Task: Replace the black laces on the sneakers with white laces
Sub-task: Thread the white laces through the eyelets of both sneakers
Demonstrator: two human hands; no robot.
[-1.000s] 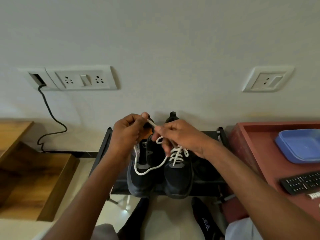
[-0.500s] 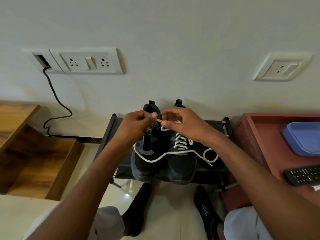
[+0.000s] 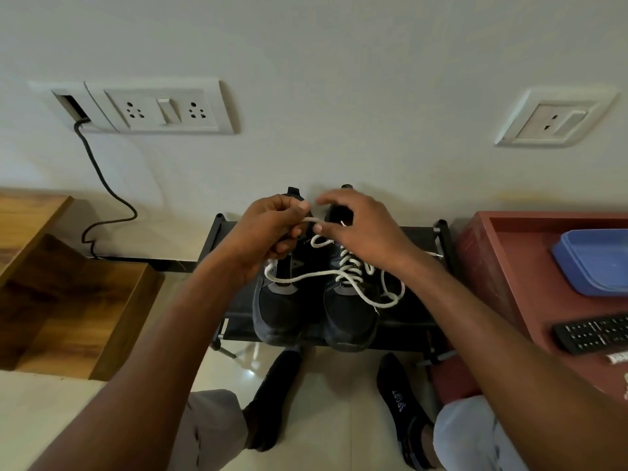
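Two black sneakers stand side by side, toes toward me, on a low black rack [image 3: 414,314] against the wall. The right sneaker [image 3: 350,321] carries a white lace [image 3: 306,276] through its eyelets; loose loops trail left across the left sneaker [image 3: 277,314] and right onto the rack. My left hand [image 3: 268,237] pinches one end of the white lace above the left sneaker's collar. My right hand [image 3: 360,229] hovers over the right sneaker's collar, thumb and forefinger spread, another lace tip showing just under the fingers. The left sneaker's eyelets are mostly hidden by my hand.
A red-brown cabinet top [image 3: 516,266] at right holds a blue lid [image 3: 594,263] and a remote [image 3: 594,334]. Wooden steps [image 3: 68,300] stand at left. A black cable [image 3: 102,192] hangs from the wall socket. My socked feet [image 3: 278,396] rest on the floor.
The view has tilted, so the shoes sit lower. More lace has spilled to the right of the right sneaker. My right hand has opened its pinch and lifted slightly.
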